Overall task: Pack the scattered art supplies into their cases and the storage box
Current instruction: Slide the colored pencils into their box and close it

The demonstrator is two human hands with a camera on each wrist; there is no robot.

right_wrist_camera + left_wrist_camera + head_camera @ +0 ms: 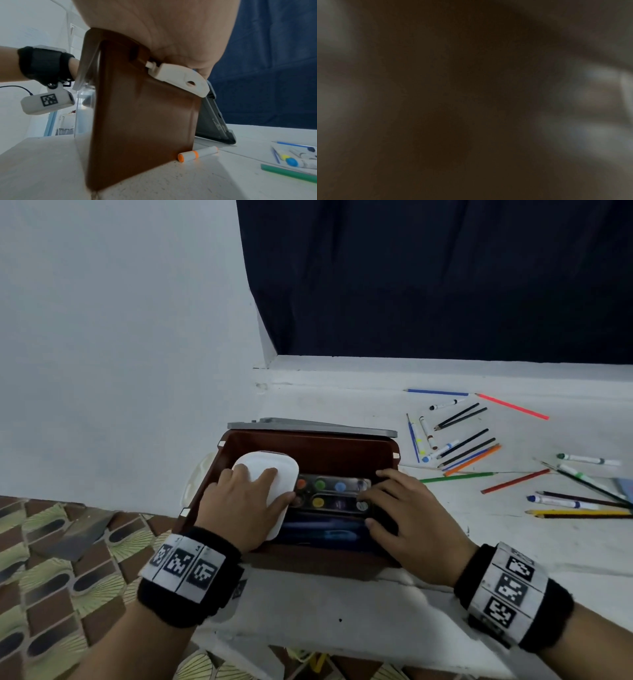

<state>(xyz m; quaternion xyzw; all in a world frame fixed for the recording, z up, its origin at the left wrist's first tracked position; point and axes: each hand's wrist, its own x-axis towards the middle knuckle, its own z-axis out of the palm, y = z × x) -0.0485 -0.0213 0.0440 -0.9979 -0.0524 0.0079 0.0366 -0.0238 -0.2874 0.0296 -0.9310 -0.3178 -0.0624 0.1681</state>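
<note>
An open brown storage box (342, 451) stands on the white ledge, its side wall filling the right wrist view (140, 121). Inside lie a white palette (274, 465), a paint set (334, 486) with coloured pans, and a blue case (322, 534) beneath them. My left hand (253, 491) rests flat on the palette, fingers spread. My right hand (383, 498) holds the right end of the paint set between fingers and thumb. The left wrist view is dark and blurred.
The grey lid (308, 426) leans behind the box. Several pencils and markers (472, 453) lie scattered on the ledge to the right, a green pencil (459, 477) nearest. An orange-capped marker (197, 153) lies against the box's base. A white latch (178, 78) hangs on its side.
</note>
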